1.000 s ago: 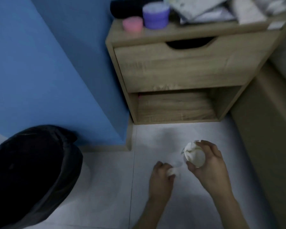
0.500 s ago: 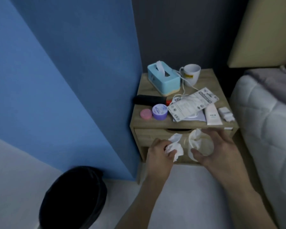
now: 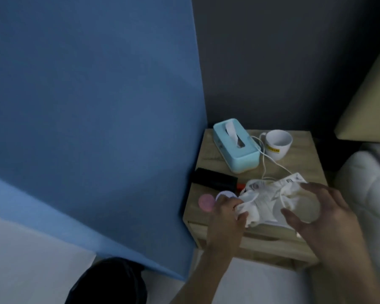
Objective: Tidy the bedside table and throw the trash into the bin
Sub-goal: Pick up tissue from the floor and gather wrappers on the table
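Over the front edge of the bench point(image 3: 208, 154), the left grip point(image 3: 225, 218) pinches a crumpled tissue point(image 3: 249, 208), and the right grip point(image 3: 329, 218) curls round a larger white wad point(image 3: 298, 202). The black bin point(image 3: 105, 281) stands on the floor, left of the bench's front left corner.

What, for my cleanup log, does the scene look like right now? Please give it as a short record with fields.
left hand: grips crumpled tissue
right hand: holds white cup
hands' position: over the front part of the bedside table
on table: blue tissue box, white mug, black object, pink lid
bin: on the floor at lower left, apart from both hands
trash binned: not yet; tissue and cup are both in hand
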Tool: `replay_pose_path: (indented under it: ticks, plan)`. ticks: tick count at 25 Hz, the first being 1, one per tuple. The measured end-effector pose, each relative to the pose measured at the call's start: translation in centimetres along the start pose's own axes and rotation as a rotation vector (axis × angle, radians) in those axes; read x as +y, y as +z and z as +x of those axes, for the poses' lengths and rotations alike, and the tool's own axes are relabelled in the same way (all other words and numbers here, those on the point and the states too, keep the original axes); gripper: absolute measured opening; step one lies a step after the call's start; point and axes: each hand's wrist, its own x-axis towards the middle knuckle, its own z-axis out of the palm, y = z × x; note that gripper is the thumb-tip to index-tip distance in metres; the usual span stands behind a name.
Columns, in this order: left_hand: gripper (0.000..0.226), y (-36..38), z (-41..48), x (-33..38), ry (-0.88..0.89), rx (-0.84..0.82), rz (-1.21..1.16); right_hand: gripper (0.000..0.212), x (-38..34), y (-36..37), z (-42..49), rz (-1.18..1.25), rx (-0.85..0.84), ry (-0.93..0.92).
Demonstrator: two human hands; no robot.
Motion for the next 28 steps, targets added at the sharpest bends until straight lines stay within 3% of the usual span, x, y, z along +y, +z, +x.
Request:
replay_pose_path:
  ticks: [8,14,28]
  plan:
    - [0.034,4.9,10.4,6.0,0.024,-0.075,-0.009,0.062,5.0,-1.1,10.9,-0.062,-0.018,0.034]
    - [0.03,11.8,15.1,9.5,0.029,-0.205,0.003,0.068,11.3,0.6,17.1,-0.095,-0.09,0.012]
    - [0.027,17.6,18.8,6.3,-0.091,-0.22,0.127,0.07,14.9,6.2,20.3,-0.04,-0.253,0.024]
